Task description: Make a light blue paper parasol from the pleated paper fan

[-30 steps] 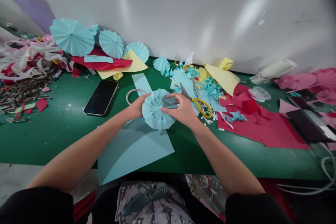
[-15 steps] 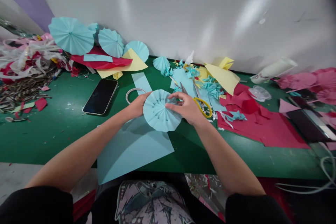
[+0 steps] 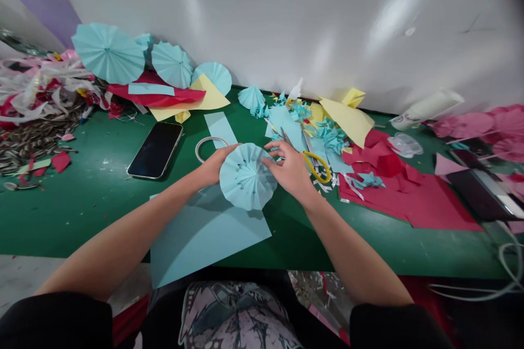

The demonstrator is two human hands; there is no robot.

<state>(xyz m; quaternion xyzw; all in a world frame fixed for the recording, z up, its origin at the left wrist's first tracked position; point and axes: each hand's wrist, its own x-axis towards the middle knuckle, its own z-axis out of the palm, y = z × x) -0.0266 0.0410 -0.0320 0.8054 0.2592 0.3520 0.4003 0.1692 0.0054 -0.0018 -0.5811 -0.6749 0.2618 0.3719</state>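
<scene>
A pleated light-blue paper rosette (image 3: 248, 177) with small slits around its centre is held up over the table. My left hand (image 3: 216, 164) grips its left edge, with the fingers hidden behind the paper. At the upper right edge is my right hand (image 3: 290, 169), its thumb and fingers curled round the rim. A flat light-blue sheet (image 3: 204, 234) lies beneath. A roll of tape (image 3: 204, 147) rests just behind my left hand, and scissors with yellow handles (image 3: 321, 174) lie to the right of my right hand.
On the green table (image 3: 102, 196) lies a phone (image 3: 155, 150). More blue rosettes (image 3: 108, 53) lean along the wall. Red sheets (image 3: 429, 204) and blue and yellow scraps (image 3: 331, 133) spread to the right, a white tube (image 3: 428, 109) behind them. Ribbons (image 3: 45, 87) pile up at left.
The rosette has shifted slightly left and down and is turned a little. My right thumb has moved from near its centre to the right rim.
</scene>
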